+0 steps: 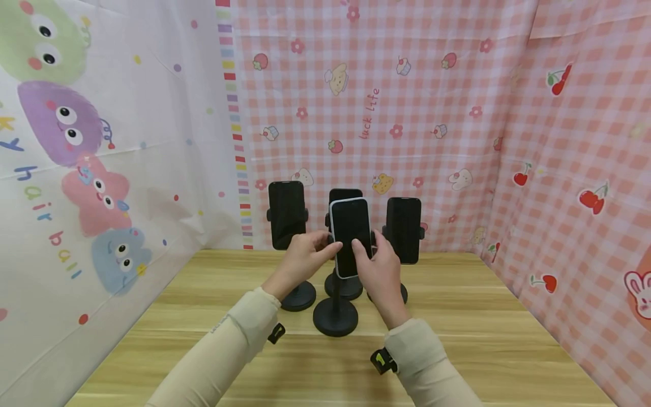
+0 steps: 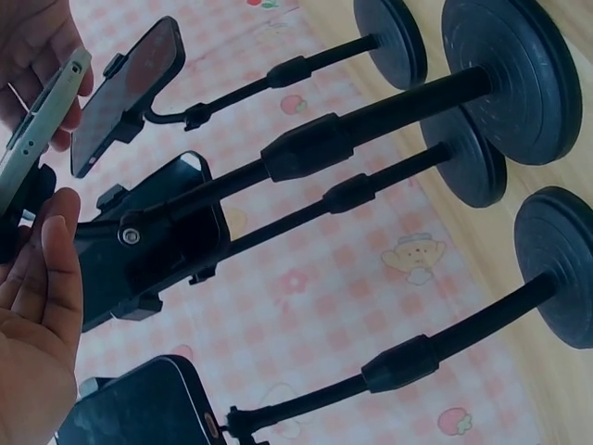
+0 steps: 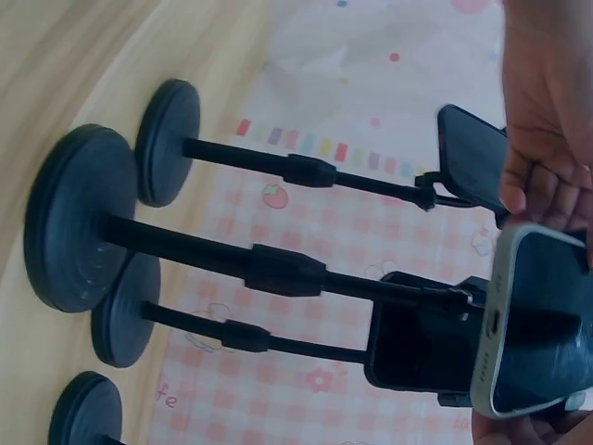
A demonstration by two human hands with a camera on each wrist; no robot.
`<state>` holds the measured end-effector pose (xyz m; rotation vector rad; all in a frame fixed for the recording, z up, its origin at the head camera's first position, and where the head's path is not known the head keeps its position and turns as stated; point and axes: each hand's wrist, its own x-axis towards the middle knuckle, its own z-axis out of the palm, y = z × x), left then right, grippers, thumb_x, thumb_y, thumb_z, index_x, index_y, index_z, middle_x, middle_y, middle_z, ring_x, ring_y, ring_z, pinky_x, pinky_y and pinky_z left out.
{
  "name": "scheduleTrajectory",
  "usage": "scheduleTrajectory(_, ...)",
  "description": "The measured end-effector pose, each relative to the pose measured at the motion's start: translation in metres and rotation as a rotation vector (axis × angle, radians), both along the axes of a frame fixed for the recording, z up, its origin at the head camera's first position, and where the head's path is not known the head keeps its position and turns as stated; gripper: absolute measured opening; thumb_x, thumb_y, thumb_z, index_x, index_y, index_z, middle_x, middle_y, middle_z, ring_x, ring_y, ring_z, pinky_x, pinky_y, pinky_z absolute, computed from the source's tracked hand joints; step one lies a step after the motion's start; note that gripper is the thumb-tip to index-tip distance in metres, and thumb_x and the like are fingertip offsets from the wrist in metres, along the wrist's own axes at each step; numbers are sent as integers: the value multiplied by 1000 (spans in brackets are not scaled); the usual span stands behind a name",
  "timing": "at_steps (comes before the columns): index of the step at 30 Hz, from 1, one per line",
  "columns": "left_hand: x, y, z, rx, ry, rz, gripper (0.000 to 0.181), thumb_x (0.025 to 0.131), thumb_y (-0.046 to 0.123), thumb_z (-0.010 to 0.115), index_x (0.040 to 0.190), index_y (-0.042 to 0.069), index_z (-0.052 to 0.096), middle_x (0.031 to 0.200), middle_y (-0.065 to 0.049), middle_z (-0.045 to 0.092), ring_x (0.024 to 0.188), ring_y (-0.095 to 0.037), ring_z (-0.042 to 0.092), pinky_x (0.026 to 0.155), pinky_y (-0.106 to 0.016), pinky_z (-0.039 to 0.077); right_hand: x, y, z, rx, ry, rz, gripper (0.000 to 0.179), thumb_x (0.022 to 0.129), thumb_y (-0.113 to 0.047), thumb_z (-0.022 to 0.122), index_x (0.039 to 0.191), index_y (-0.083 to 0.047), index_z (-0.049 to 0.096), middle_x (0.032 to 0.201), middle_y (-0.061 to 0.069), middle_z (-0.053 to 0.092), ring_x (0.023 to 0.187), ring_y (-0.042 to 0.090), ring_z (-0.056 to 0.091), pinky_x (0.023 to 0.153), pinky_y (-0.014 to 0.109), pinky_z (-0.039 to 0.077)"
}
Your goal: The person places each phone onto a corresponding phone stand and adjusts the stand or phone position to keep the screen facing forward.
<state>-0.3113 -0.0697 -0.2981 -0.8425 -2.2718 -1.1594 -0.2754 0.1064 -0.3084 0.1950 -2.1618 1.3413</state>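
Note:
A smartphone with a pale frame and dark screen (image 1: 348, 220) sits upright, slightly tilted, on the front black phone stand (image 1: 335, 317). My left hand (image 1: 302, 254) grips its left side, thumb at the edge and fingers back by the holder's clamp. From the right, my right hand (image 1: 381, 274) holds the other side with its thumb on the screen. In the left wrist view the phone (image 2: 42, 139) appears edge-on, with part of the dark holder behind it. The right wrist view shows the phone's bottom edge (image 3: 496, 320), with a hand on either side.
Three more stands hold dark phones: one at left (image 1: 287, 215), one behind the front phone (image 1: 346, 194), one at right (image 1: 404, 229). Their round bases stand close together on the wooden table (image 1: 458, 339). Patterned cloth (image 1: 432, 85) surrounds the table at the back and sides.

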Motion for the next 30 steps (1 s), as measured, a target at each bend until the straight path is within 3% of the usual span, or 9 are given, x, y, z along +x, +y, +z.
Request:
scheduleTrajectory(5,0,-4,3,-5,-22,14,18,97,24,66,85,11,67,73,1,64,64,-13,55,60,-29,47,-2,2,7,-40,-18,37,39,100,-31,61,131,-7,61,115,12,67,98,27,67,83,47,54)
scheduleTrajectory(18,4,-7,3,13,-95,68,20,99,27,63,89,10,64,72,-1,57,64,-18,52,59,-31,44,-2,0,10,-28,-81,29,48,97,-31,66,134,-2,59,117,16,68,101,29,68,85,47,54)
scheduleTrajectory(30,6,-3,1,32,-41,110,19,99,24,63,86,9,62,68,-1,54,60,-17,50,56,-31,41,-2,-1,13,-25,-75,42,44,96,-30,67,129,-1,61,110,15,68,97,29,69,83,47,54)
